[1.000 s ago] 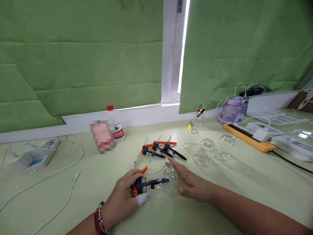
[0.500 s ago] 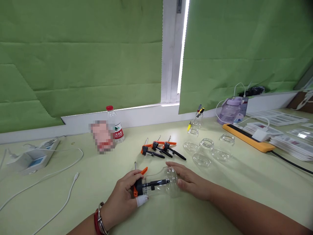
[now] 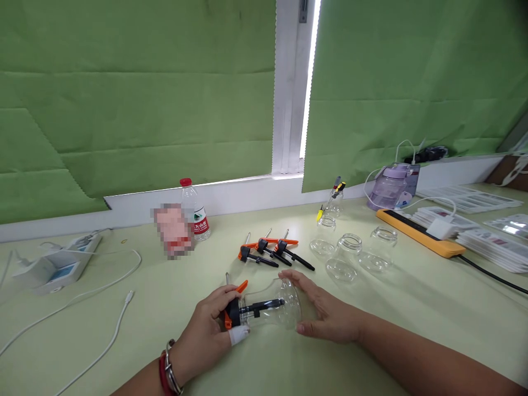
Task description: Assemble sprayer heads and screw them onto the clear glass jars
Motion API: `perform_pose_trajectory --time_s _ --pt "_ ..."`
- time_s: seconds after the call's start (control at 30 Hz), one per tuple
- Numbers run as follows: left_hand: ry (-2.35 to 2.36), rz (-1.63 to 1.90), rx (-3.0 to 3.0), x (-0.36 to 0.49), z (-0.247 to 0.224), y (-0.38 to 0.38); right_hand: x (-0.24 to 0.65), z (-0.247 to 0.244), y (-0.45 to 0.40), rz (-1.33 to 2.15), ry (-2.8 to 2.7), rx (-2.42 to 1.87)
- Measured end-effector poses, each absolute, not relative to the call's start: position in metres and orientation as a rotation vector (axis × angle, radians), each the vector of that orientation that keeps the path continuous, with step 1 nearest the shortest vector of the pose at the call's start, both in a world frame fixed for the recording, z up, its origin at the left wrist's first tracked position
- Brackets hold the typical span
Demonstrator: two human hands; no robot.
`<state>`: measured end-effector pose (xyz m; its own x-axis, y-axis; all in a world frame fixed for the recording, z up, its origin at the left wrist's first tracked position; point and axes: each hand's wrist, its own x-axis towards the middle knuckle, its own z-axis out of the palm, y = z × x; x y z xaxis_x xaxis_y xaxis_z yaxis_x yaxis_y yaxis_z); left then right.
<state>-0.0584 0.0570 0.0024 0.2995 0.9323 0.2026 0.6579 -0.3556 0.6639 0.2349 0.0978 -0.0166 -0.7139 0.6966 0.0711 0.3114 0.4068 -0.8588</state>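
Observation:
A clear glass jar (image 3: pixel 270 314) lies on its side between my hands, above the table's front part. Its black cap (image 3: pixel 234 313) has an orange lever (image 3: pixel 242 286) and a thin metal spout, and a black tube reaches from it into the jar. My left hand (image 3: pixel 208 330) is closed round the cap, its thumb wrapped in white tape. My right hand (image 3: pixel 330 313) curves around the jar's base, fingertips on the far edge and thumb on the near edge. Several matching black-and-orange tops (image 3: pixel 270 252) lie just beyond.
Several open glass jars (image 3: pixel 341 267) stand at the right; one farther back holds yellow-handled tools. A red-capped water bottle (image 3: pixel 200 223) stands near the wall. White cables (image 3: pixel 117 324) and a power strip (image 3: pixel 70 269) lie left, an orange power strip (image 3: pixel 416 234) right.
My right thumb has moved down to the near edge of the jar's base, and the right hand has spread wider. My left hand keeps its hold on the cap.

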Motion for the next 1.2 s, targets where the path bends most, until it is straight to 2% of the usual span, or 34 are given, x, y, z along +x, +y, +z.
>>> perform_pose_trajectory --time_s 0.43,0.9,1.2 --pt "1.424 0.772 2.053 -0.0577 0.0004 0.0559 0.2313 -0.0139 0.1038 1.112 -2.312 -0.884" --pt "1.402 0.839 2.127 -0.0586 0.0024 0.0571 0.2347 -0.0127 0.0984 1.244 -2.260 -0.906" --pt "1.367 0.811 2.095 -0.0573 0.0040 0.0548 0.2349 -0.0105 0.1016 1.171 -2.334 -0.915"
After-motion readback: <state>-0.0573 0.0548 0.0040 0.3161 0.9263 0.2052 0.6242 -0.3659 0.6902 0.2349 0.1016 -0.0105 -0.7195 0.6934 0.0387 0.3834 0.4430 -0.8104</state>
